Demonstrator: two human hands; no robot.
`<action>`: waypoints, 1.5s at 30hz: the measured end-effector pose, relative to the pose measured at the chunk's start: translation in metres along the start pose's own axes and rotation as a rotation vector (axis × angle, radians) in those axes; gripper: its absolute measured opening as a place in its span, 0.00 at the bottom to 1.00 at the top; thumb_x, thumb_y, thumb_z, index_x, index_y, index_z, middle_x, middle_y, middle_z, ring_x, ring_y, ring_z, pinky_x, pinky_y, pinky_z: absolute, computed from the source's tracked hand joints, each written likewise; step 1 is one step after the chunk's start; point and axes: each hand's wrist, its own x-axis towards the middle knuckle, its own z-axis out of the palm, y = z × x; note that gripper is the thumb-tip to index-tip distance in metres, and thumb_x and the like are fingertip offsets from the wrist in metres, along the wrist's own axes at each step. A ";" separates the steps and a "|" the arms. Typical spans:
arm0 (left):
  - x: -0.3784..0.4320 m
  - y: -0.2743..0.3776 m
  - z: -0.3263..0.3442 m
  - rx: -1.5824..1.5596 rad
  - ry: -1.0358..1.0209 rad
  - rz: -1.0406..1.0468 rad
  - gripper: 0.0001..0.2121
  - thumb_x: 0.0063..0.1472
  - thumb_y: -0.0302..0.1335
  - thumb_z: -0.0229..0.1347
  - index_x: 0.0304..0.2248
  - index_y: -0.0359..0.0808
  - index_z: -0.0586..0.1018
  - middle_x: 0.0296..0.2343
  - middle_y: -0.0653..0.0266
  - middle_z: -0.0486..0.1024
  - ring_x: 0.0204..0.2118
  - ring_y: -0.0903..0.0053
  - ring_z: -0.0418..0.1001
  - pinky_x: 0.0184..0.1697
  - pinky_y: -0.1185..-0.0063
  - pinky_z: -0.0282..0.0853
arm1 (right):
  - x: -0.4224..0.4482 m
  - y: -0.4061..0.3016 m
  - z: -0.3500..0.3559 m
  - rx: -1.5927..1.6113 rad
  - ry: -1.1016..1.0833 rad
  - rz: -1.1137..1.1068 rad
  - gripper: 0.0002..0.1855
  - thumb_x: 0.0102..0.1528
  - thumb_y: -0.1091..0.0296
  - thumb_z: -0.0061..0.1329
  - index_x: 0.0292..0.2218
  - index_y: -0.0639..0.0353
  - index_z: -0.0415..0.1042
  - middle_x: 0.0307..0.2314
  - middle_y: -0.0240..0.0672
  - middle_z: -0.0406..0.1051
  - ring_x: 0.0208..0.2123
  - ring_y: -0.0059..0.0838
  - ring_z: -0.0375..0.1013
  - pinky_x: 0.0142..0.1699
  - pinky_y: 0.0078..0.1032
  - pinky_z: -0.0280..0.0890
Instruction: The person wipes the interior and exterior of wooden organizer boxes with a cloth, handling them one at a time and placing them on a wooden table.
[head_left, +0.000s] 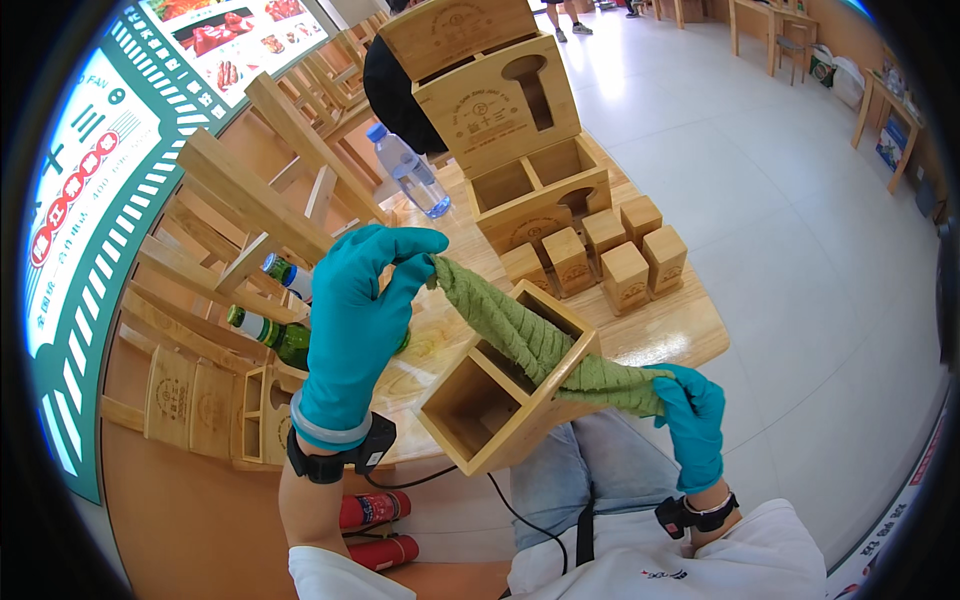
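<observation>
A green cloth (510, 322) is stretched between my two hands, both in teal rubber gloves. My left hand (352, 300) pinches one end at the upper left. At the lower right, my right hand (691, 420) grips the other end. The cloth runs across the opening of a wooden box (480, 356) with a divider and lies over its rim. The box sits tilted at the table's near edge, above my lap. Its nearer compartment shows bare inner walls, and the cloth partly hides the other one.
Several small wooden blocks (628, 274) stand on the wooden table (675, 337) before stacked wooden caddies (517, 135). A water bottle (409, 172) and green glass bottles (289, 341) are to the left, beside wooden chairs (247, 202). Red fire extinguishers (379, 510) lie below. A black cable (525, 517) crosses near my lap.
</observation>
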 end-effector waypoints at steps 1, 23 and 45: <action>-0.001 0.000 -0.001 0.035 -0.021 -0.002 0.13 0.54 0.11 0.49 0.35 0.34 0.81 0.28 0.66 0.76 0.31 0.82 0.71 0.36 0.83 0.69 | 0.000 -0.001 -0.003 -0.105 0.008 -0.094 0.09 0.55 0.74 0.52 0.39 0.63 0.75 0.27 0.34 0.76 0.23 0.17 0.72 0.25 0.15 0.65; -0.017 0.048 0.006 0.035 -0.071 0.167 0.10 0.49 0.16 0.60 0.32 0.36 0.82 0.27 0.65 0.78 0.29 0.75 0.72 0.33 0.80 0.67 | 0.020 -0.105 0.019 0.196 -0.221 -0.196 0.03 0.53 0.76 0.53 0.32 0.63 0.74 0.30 0.34 0.75 0.29 0.19 0.72 0.31 0.20 0.69; -0.032 0.068 0.022 -0.559 -0.325 0.006 0.10 0.51 0.20 0.62 0.35 0.37 0.79 0.32 0.62 0.77 0.33 0.72 0.75 0.36 0.78 0.70 | 0.036 -0.065 0.074 -0.524 -0.534 -0.825 0.43 0.42 0.54 0.62 0.56 0.54 0.60 0.51 0.42 0.62 0.52 0.43 0.62 0.58 0.42 0.54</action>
